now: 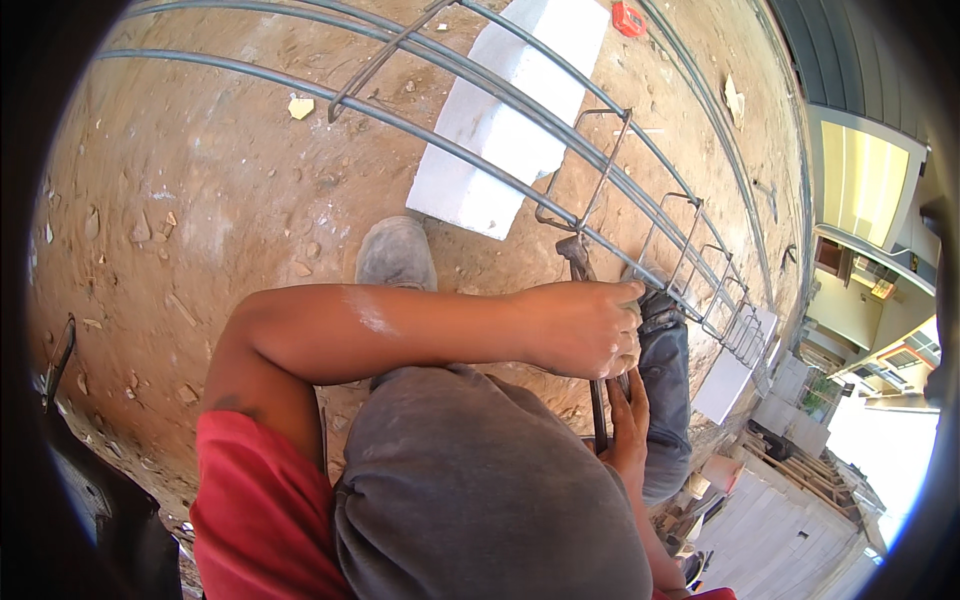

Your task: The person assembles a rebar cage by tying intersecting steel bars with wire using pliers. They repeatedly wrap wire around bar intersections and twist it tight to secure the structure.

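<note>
Clasps the lower handles of steel pincers (pixel 577 262) in the right hand (pixel 626 425). Clamps the left hand (pixel 585 325) round the same tool just above, close together with the right. Holds the tool's head just beside a stirrup corner of the rebar cage (pixel 604 168), right of the white block's (pixel 470 115) near corner; contact impossible to tell. Beside the block's far corner, on the dirt ground (pixel 250 200): a small red object (pixel 628 18).

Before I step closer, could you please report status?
Left hand closed over dark metal pincers; right hand at their handles. Pincers near grey steel rebar cage. White rectangular block beneath it.
</note>
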Motion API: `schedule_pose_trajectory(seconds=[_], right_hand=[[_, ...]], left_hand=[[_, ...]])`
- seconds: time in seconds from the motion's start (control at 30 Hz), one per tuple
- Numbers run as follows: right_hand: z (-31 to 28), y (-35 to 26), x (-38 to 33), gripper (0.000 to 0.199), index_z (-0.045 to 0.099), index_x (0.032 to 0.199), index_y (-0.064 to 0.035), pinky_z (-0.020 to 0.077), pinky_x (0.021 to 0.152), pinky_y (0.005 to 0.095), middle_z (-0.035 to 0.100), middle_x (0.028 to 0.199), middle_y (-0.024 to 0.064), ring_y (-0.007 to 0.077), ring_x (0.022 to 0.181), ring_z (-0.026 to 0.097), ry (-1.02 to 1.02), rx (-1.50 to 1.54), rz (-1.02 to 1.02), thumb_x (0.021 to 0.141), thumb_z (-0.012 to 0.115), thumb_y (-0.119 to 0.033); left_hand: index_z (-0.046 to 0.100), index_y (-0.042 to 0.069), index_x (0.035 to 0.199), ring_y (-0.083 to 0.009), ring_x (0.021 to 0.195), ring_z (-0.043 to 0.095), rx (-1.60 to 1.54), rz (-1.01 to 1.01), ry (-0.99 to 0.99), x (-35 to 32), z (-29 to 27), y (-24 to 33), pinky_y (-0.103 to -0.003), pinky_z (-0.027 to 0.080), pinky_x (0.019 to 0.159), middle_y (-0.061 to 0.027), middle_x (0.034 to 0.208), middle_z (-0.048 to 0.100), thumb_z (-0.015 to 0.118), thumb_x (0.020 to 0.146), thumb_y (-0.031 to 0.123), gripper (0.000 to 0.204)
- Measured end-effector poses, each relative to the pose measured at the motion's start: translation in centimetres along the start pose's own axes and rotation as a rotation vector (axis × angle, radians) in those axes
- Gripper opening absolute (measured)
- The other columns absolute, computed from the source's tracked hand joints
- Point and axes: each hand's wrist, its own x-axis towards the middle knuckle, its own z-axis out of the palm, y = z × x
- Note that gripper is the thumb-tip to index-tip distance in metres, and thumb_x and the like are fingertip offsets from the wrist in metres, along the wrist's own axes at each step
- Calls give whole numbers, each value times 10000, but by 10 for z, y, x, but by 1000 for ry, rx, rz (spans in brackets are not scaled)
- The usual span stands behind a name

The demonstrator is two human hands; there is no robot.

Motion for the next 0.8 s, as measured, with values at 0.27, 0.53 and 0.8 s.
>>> schedule_pose_trajectory(seconds=[0.27,0.53,0.8], right_hand=[[10,-3,-12,797,347,1461,-17,282,1103,597,277,1473,305,523,1376,244,78,-117,-4,751,660,-201],[4,-13,-7,743,392,1429,-31,339,1071,546,373,1420,266,463,1302,392,94,-71,56,726,612,-133],[-4,-5,11,481,566,1163,-39,460,852,504,647,1025,130,356,966,616,226,-158,109,689,534,37]], left_hand=[[677,152,1193,-219,1022,621,-102,113,204,-6,3,-9,-532,336,1142,-3,891,658,584,815,186,391],[705,221,1112,-203,867,645,-28,126,101,-3,-2,-14,-475,423,1031,25,838,651,599,826,194,306],[739,173,803,-221,762,663,-133,61,-134,17,-1,-18,-380,510,626,-31,783,657,644,803,245,118]])
